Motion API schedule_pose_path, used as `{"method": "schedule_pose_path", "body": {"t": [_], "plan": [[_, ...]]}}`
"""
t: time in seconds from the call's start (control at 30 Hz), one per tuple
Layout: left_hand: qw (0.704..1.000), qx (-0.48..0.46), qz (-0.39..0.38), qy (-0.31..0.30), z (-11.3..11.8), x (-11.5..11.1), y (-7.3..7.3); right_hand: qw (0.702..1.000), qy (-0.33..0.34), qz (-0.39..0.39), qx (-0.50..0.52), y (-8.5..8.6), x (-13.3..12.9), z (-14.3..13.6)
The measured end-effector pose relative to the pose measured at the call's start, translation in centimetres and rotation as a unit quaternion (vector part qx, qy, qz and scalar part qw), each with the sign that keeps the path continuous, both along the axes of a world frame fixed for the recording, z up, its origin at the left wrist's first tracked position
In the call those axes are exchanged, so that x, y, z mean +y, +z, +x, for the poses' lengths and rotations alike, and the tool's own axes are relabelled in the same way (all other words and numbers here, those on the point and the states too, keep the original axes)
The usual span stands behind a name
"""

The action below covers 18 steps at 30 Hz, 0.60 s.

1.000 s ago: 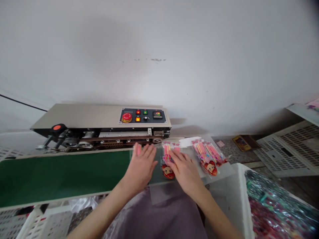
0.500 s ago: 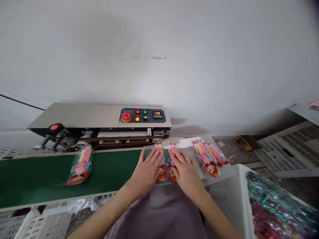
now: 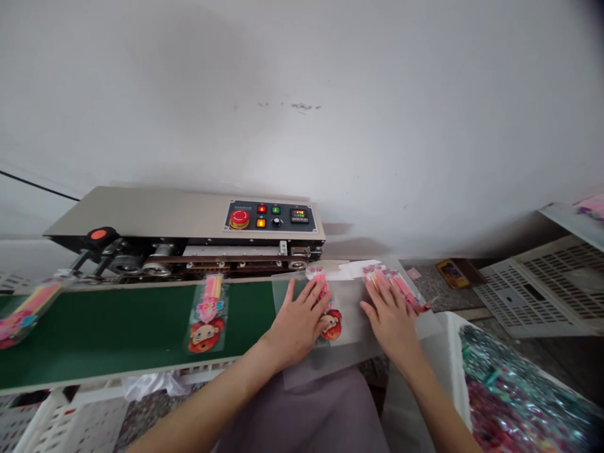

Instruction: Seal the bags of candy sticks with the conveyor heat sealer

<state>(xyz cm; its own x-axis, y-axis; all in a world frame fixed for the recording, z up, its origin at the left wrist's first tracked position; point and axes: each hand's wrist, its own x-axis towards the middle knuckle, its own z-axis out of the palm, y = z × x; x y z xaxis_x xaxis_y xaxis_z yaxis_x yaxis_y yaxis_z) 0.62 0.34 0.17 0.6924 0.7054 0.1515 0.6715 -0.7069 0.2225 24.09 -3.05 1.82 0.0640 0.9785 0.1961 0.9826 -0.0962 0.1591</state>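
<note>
My left hand (image 3: 299, 324) lies flat with spread fingers on a clear packet (image 3: 333, 324) bearing a red-haired cartoon head, on the translucent sheet right of the belt. Flat over other pink packets (image 3: 401, 286) farther right rests my right hand (image 3: 389, 314), fingers spread, covering part of them. One packet (image 3: 206, 324) is on the green belt (image 3: 141, 333) below the machine (image 3: 189, 217). Another packet (image 3: 31, 311) lies tilted at the belt's left end.
A white foam box (image 3: 460, 377) of shiny green and pink packets stands at lower right. Behind it are a grey plastic crate (image 3: 533, 296) and a small yellow box (image 3: 453, 274). White crates (image 3: 85, 421) sit under the belt at lower left.
The belt packet near the left has moved to the far left, and another now lies mid-belt. My left hand shifted right onto another packet; my right hand moved right onto the right-hand packets.
</note>
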Motion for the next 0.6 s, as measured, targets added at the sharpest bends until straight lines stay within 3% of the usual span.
{"method": "schedule_pose_path", "body": {"t": [0.13, 0.33, 0.6], "plan": [[0.999, 0.000, -0.024, -0.023, -1.9, 0.3, 0.1, 1.000, 0.003, -0.024, -0.005, -0.9, -0.3, -1.9], [0.998, 0.024, -0.039, -0.034, -3.7, 0.4, 0.9, 0.998, 0.049, -0.024, 0.016, -0.4, 0.0, -6.9], [0.999, 0.027, -0.013, -0.023, -5.6, 0.5, 1.0, 0.995, 0.080, -0.013, 0.050, -0.3, 0.5, -9.3]]}}
